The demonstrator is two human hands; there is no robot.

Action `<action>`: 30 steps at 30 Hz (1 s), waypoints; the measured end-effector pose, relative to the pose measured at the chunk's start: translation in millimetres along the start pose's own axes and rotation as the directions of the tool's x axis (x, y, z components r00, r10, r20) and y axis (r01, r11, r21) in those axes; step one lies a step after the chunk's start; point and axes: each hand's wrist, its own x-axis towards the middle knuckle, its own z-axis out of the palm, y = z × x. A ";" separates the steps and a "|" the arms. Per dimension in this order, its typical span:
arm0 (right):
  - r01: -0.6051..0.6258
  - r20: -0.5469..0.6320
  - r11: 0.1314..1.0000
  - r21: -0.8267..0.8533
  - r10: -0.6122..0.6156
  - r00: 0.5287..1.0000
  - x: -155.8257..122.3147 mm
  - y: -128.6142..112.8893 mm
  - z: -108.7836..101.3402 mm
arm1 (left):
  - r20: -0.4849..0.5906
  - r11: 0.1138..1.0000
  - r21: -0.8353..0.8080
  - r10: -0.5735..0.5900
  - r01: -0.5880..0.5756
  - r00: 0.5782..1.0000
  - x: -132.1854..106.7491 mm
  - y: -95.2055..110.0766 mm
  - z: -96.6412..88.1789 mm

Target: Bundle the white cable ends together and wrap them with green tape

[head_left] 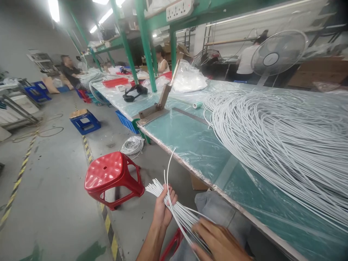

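My left hand [165, 204] is wrapped round a bundle of white cables [185, 214] close to its cut ends, over my lap beside the table edge. One or two loose cables [168, 166] stick up past the fist, apart from the others. Lower down the same bundle lies my right hand [217, 241], smeared by motion, with its fingers at the cables; whether it grips them is unclear. On the table, a big coil of white cable [261, 134] spreads over the right side.
A hand-lever cutter [157, 105] is at the table's [185, 134] left corner, near a tape roll [197, 105] and a plastic bag [189, 78]. A red stool [108, 174] stands on the floor at left. Other people sit farther back, near a fan [272, 58].
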 end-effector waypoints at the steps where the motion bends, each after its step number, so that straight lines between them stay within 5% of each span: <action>1: 0.009 0.026 1.000 0.013 -0.009 1.000 15.4 -7.9 -1.1 | 0.001 1.000 0.003 -0.004 0.004 1.000 -0.6 -0.1 -0.2; 6: -0.042 -0.011 0.994 -0.102 0.041 0.999 72.4 -34.8 32.0 | -0.012 0.998 0.033 -0.059 0.059 0.998 -4.2 2.6 -2.7; 13: 0.044 0.007 0.959 -0.281 -0.043 0.999 66.2 -28.3 44.1 | -0.053 0.999 0.033 -0.031 0.033 0.998 -6.9 5.4 -3.4; 20: -0.125 0.046 0.991 0.042 0.123 0.991 76.3 -30.1 31.7 | -0.057 0.998 0.023 -0.049 0.051 0.997 -6.2 4.3 -0.4; 30: -0.279 0.024 0.953 0.122 0.278 0.960 98.8 -39.7 31.3 | -0.100 0.992 0.108 -0.049 0.060 0.994 -9.8 6.6 -13.9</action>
